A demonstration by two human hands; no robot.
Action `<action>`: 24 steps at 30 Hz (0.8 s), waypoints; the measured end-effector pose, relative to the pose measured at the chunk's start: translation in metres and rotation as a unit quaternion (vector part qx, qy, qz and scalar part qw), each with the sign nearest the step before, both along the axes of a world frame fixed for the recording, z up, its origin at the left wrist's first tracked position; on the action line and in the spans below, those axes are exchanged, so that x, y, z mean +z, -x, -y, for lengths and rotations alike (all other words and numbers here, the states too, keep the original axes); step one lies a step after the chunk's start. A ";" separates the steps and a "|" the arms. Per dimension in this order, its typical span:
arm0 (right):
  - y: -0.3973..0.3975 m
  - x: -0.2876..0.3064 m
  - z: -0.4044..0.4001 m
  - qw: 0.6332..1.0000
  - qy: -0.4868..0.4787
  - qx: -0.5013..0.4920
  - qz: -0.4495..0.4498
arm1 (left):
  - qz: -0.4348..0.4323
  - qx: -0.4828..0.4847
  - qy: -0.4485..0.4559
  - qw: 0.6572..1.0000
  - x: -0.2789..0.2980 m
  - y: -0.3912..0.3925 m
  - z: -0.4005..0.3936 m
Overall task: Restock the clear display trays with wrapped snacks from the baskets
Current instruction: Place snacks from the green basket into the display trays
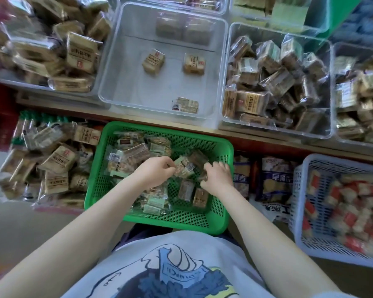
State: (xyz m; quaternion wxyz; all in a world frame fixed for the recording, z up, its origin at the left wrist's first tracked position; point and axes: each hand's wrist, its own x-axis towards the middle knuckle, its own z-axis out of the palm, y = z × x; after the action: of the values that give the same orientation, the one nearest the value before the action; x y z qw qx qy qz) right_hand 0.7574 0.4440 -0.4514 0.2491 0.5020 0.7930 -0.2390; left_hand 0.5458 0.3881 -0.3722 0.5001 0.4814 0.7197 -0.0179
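Note:
A green basket [221, 147] sits in front of me, holding several wrapped snacks. Both my hands are inside it. My left hand [154, 172] curls its fingers on a pale green wrapped snack [182, 166] near the basket's middle. My right hand [218, 176] curls around a brown wrapped snack at the right side; that snack is mostly hidden under the fingers. Beyond the basket, on the shelf, stands a clear display tray [116, 61] with only three tan wrapped snacks [153, 60] on its floor.
Clear trays [228, 67] full of wrapped snacks flank the sparse one left and right. A heap of tan packets [52, 162] lies left of the green basket. A white basket [299, 190] with red-and-white snacks stands at the right, blue bags [276, 179] beside it.

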 end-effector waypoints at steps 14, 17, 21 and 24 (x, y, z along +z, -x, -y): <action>-0.032 0.154 -0.039 0.548 0.340 -0.533 -0.547 | 0.261 0.206 -0.184 0.925 0.077 -0.048 -0.077; -0.064 0.164 -0.069 0.617 0.140 -0.544 -0.550 | 0.144 0.197 -0.290 0.925 0.080 -0.059 -0.095; -0.111 0.170 -0.117 0.749 -0.043 -0.514 -0.416 | 0.034 0.127 -0.273 0.953 0.061 -0.063 -0.106; -0.127 0.165 -0.151 0.884 -0.023 -0.374 -0.279 | 0.008 0.091 -0.274 0.957 0.048 -0.063 -0.099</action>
State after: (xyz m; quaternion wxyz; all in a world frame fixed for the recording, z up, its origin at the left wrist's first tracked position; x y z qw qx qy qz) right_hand 0.8849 0.5954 -0.2866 -0.1015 0.6794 0.5888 -0.4260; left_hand 0.6088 0.4870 -0.3242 0.3541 0.5323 0.7340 0.2292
